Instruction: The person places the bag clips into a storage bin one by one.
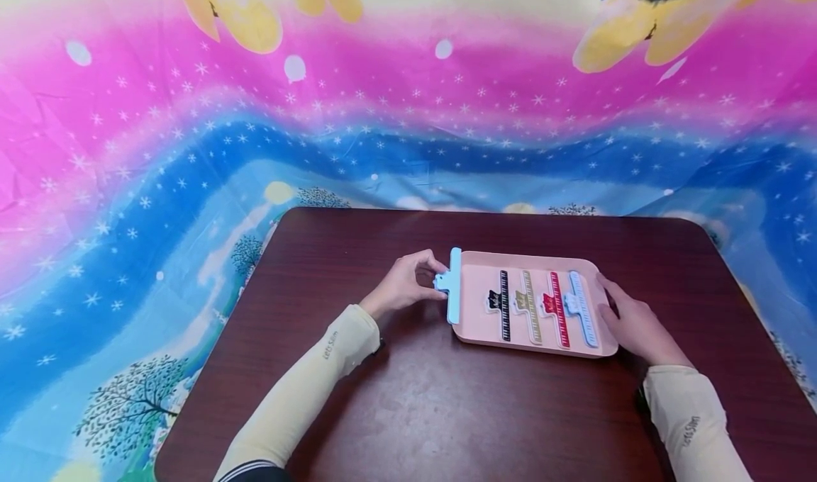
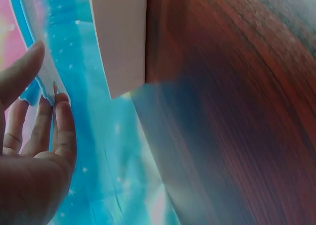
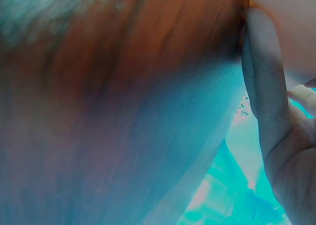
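On the dark wooden table [image 1: 447, 411]: pink tray [image 1: 475, 305] with four clips (black, gold, red, pale blue). Left hand [image 1: 405, 283], fingers curled, pinching a light blue clip [image 1: 452, 286] at the tray's left edge. Right hand [image 1: 635, 322], fingers straight, pressing the right rim.

A long light-blue clip [image 1: 453, 287] is sitting clamped along the nine-o'clock rim of a pink tray [image 1: 475, 305], which is lying flat and holding four more clips in a row.
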The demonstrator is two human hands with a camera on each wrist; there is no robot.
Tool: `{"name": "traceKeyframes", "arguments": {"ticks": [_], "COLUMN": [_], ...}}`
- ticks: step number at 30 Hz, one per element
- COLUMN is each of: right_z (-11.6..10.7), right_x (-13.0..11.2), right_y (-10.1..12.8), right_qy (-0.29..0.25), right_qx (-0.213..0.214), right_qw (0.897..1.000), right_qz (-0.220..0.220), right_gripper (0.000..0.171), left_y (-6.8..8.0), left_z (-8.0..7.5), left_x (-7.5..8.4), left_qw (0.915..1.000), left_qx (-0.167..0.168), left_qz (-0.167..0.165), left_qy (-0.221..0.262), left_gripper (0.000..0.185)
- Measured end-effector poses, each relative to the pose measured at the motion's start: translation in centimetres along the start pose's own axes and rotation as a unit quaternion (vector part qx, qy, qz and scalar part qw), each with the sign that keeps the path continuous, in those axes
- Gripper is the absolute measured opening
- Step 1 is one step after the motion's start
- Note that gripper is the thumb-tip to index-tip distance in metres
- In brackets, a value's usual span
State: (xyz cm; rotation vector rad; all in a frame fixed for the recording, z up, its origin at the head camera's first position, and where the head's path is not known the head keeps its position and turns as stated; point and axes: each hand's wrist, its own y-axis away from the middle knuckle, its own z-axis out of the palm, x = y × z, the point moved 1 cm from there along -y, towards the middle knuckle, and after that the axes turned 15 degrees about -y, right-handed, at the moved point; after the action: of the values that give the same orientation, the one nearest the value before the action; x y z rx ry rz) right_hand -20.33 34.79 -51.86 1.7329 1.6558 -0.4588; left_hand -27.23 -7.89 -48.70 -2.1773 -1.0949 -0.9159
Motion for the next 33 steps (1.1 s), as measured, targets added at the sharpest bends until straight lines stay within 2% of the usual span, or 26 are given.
{"name": "traceKeyframes", "arguments": {"ticks": [7, 24, 33], "right_z": [0.0, 0.0, 0.0], "right_x": [0.1, 0.0, 0.0], "right_y": [0.0, 0.1, 0.2], "right_qy": [0.007, 0.003, -0.001], "right_qx": [0.015, 0.010, 0.014], "right_qw": [0.999, 1.000, 0.999], "right_qz": [-0.038, -0.026, -0.035], "right_gripper": [0.069, 0.071, 0.070], "left_y": [-0.4, -1.4, -2.0], "left_z": [1.1, 2.5, 2.8], "left_x": [0.5, 1.9, 2.4], "left_qw": [0.9998, 0.9993, 0.9980], "left_qx": [-0.017, -0.027, -0.042], "left_qz": [-0.005, -0.023, -0.025], "left_qy": [-0.008, -0.014, -0.040], "left_gripper": [0.035, 0.034, 0.034]}}
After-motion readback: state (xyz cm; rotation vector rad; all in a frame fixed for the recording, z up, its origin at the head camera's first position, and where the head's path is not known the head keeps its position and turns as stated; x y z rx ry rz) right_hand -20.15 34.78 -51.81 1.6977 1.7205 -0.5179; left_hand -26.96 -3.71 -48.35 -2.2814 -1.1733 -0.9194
